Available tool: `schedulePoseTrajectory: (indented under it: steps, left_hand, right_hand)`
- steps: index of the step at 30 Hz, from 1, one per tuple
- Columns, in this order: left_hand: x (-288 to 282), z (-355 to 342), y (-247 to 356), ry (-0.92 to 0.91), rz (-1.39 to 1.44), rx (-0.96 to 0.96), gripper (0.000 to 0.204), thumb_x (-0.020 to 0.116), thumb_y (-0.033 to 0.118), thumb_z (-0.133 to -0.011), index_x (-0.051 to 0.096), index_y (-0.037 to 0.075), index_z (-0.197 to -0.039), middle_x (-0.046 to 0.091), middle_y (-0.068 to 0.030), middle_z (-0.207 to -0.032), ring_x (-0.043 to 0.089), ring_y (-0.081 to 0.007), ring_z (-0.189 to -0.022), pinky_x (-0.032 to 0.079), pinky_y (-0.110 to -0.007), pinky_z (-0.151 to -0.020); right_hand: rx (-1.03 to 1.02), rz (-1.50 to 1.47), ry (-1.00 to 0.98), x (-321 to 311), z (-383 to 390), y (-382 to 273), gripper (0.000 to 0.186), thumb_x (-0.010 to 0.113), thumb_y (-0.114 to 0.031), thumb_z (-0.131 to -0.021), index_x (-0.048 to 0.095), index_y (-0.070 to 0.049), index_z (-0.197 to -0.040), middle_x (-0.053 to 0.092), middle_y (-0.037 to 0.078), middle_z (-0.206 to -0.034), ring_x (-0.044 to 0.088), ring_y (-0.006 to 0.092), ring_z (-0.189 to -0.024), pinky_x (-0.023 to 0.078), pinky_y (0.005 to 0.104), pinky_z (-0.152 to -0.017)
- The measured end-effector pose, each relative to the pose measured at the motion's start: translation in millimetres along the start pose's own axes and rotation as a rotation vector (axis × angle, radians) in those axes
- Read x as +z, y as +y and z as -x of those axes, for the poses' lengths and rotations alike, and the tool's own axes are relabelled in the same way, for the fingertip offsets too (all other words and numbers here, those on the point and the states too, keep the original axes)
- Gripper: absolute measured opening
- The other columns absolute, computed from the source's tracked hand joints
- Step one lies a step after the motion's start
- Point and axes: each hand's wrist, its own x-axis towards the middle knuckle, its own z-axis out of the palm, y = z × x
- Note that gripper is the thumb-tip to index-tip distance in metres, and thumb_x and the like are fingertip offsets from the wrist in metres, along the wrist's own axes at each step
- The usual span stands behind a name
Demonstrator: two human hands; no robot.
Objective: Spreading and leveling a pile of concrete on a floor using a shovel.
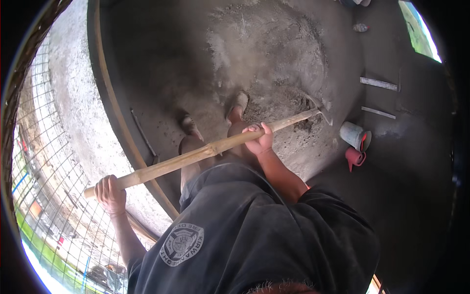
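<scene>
A hoe with a long bamboo handle [188, 156] slants across in front of me, from the lower left up to the right. Near the handle's butt end, my left hand [110, 195] is wrapped round it. Farther up toward the blade, my right hand [260, 139] grips the same pole with its fingers closed. The curved metal blade [320, 110] rests at a patch of dark, damp-looking mix [303, 115] on the floor. A pale grey powdery heap [264, 54] spreads beyond my feet.
A whitish bucket [353, 134] and a red plastic watering can [355, 158] are on the right. Two pale bars [378, 84] and a clear bottle [360, 28] lie farther off. Along the left run a wooden edge strip [110, 88] and wire mesh [49, 142]. A thin rod [142, 131] lies beside the strip.
</scene>
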Motion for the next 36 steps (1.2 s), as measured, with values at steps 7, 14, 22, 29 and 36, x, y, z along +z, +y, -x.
schedulePoseTrajectory:
  steps: [7,14,22,29,36]
  left_hand:
    - [11.2,66.8,-33.8,-0.352,0.345,-0.024,0.008,0.060,0.006,-0.072,0.055,0.011,-0.076,0.059,-0.0077,-0.069,0.061,-0.0296,-0.064,0.048,-0.042,-0.060]
    - [-52.8,123.3,16.4,-1.107,0.300,-0.390,0.024,0.062,0.014,-0.071,0.059,0.008,-0.094,0.067,-0.0231,-0.078,0.065,-0.0448,-0.078,0.052,-0.053,-0.072]
    - [-209.8,247.2,-1.9,-1.475,0.001,-0.818,0.026,0.066,0.013,-0.063,0.065,0.002,-0.086,0.067,-0.0260,-0.080,0.067,-0.0420,-0.084,0.052,-0.051,-0.073]
    - [-179.6,248.2,75.1,-1.436,-0.130,-0.870,0.035,0.071,0.018,-0.065,0.069,0.005,-0.098,0.069,-0.0220,-0.083,0.069,-0.0403,-0.087,0.055,-0.047,-0.079]
    - [18.4,13.7,210.1,-1.391,0.234,-0.692,0.024,0.053,0.021,-0.086,0.061,0.007,-0.104,0.069,-0.0240,-0.093,0.067,-0.0416,-0.093,0.053,-0.050,-0.085]
  right_hand:
    - [-0.188,0.060,-0.047,66.4,-9.2,24.3,0.017,0.064,-0.018,-0.082,0.049,-0.012,-0.077,0.047,0.000,-0.067,0.050,0.0171,-0.067,0.045,0.0367,-0.076]
    - [0.102,0.397,0.270,37.8,-96.0,71.5,0.017,0.067,-0.010,-0.080,0.050,-0.009,-0.081,0.050,0.006,-0.070,0.052,0.0210,-0.065,0.049,0.0381,-0.067]
    - [0.706,0.545,0.575,-80.0,-37.1,292.7,0.022,0.068,-0.007,-0.080,0.050,-0.010,-0.091,0.052,0.007,-0.078,0.057,0.0233,-0.068,0.052,0.0401,-0.067]
    - [0.736,0.675,0.695,-52.5,-107.2,247.3,0.024,0.066,-0.002,-0.077,0.051,-0.007,-0.095,0.053,0.009,-0.078,0.059,0.0249,-0.064,0.052,0.0394,-0.060]
    - [0.250,0.770,0.427,8.0,-345.9,2.6,0.016,0.066,-0.011,-0.081,0.052,-0.006,-0.086,0.053,0.009,-0.077,0.056,0.0243,-0.067,0.050,0.0401,-0.063]
